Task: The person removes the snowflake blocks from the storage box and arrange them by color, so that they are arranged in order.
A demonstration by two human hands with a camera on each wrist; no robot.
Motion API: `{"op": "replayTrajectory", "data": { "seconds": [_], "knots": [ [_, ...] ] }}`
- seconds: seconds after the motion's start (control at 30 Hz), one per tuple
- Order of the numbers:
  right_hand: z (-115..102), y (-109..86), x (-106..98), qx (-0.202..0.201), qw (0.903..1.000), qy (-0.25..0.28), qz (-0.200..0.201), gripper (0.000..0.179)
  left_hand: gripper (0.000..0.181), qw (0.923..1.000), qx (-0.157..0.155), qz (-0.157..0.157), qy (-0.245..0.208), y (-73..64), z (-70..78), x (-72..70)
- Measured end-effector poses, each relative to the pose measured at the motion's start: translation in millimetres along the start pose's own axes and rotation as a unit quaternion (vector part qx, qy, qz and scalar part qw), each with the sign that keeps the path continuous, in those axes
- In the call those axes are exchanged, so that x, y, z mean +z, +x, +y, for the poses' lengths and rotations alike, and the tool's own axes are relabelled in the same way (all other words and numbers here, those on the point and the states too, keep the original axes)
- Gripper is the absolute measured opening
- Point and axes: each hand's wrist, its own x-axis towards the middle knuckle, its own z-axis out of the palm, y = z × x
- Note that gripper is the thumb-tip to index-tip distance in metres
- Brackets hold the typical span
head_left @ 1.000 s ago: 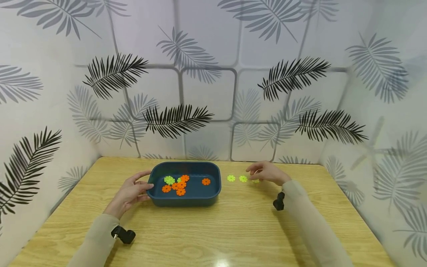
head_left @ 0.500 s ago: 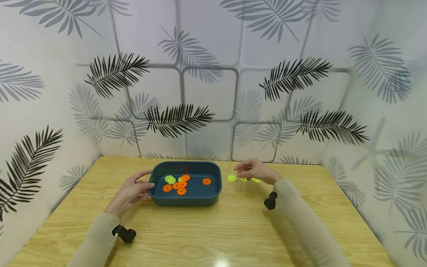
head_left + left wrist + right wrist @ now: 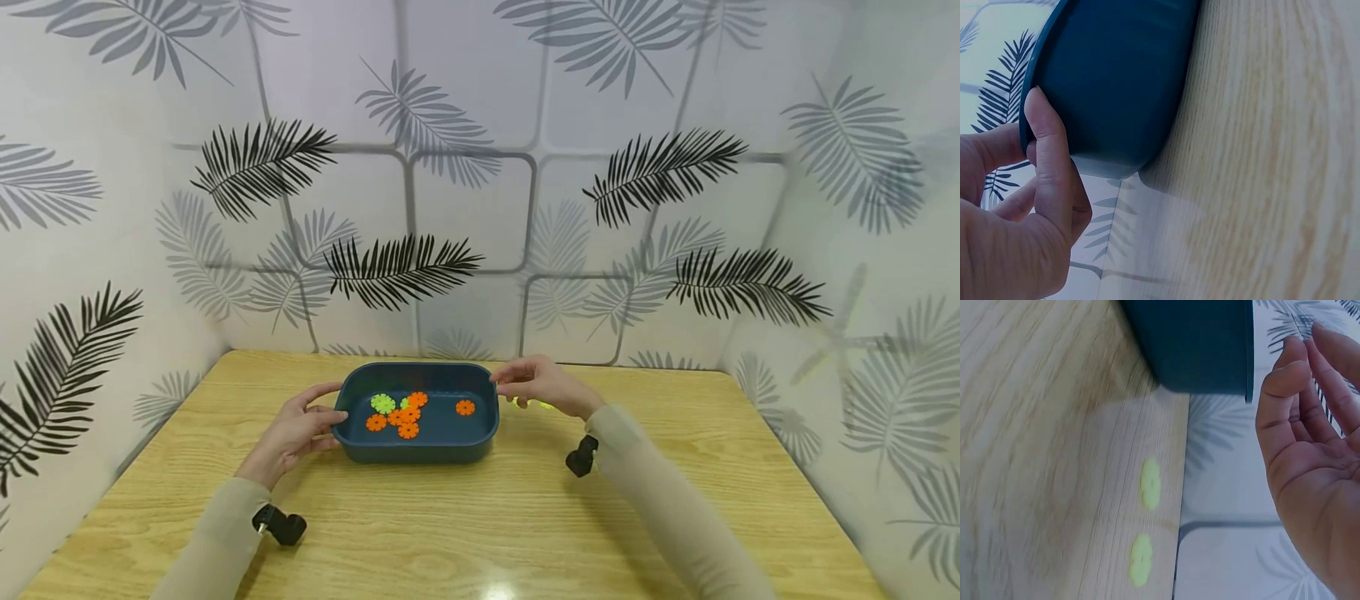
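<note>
My left hand [image 3: 296, 432] pinches the left rim of a dark blue plastic tub [image 3: 416, 454]; the left wrist view shows the thumb on the tub's outer wall and a finger behind the rim. Orange notched discs [image 3: 408, 431] and yellow-green discs [image 3: 382, 404] lie inside it. My right hand [image 3: 551, 389] hovers just beyond the tub's right rim, fingers loosely bent. Nothing shows between those fingers in the right wrist view. Below this hand, two yellow-green discs [image 3: 1150, 483] lie flat on the table; in the head view the hand mostly covers them.
The wood-grain table [image 3: 480, 525] extends in front of the tub and to both sides. A wall covering [image 3: 465, 208] with a leaf print rises directly behind the table's back edge. Each wrist carries a small black camera [image 3: 280, 527].
My right hand has moved left, over the row of yellow-green discs, to the tub's right rim. My left hand and the tub have stayed in place.
</note>
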Motion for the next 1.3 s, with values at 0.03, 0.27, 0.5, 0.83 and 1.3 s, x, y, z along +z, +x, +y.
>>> {"op": "replayTrajectory", "data": {
  "seconds": [0.03, 0.27, 0.5, 0.83, 1.3],
  "knots": [
    [-2.4, 1.9, 2.5, -0.006, 1.0000, 0.000, -0.003, 0.037, 0.067, 1.0000, 0.000, 0.000, -0.001, 0.1, 0.0, 0.0],
    [-11.0, 17.8, 20.0, -0.020, 0.9998, 0.004, -0.003, 0.032, 0.068, 1.0000, -0.001, 0.001, -0.001, 0.8, -1.1, -0.7],
    [-17.4, 34.9, 40.5, -0.027, 0.9995, 0.001, -0.019, 0.029, 0.068, 1.0000, 0.000, 0.002, -0.001, 0.8, -2.3, -1.3],
    [-26.2, 58.2, 60.8, 0.001, 0.9986, 0.001, -0.052, 0.031, 0.068, 1.0000, -0.007, 0.003, -0.003, 1.8, 0.4, -0.2],
    [-24.0, 84.6, 88.1, 0.011, 0.9957, -0.017, -0.091, 0.035, 0.066, 0.9999, -0.007, 0.011, -0.002, -0.6, -1.2, 1.0]
  ]
}}
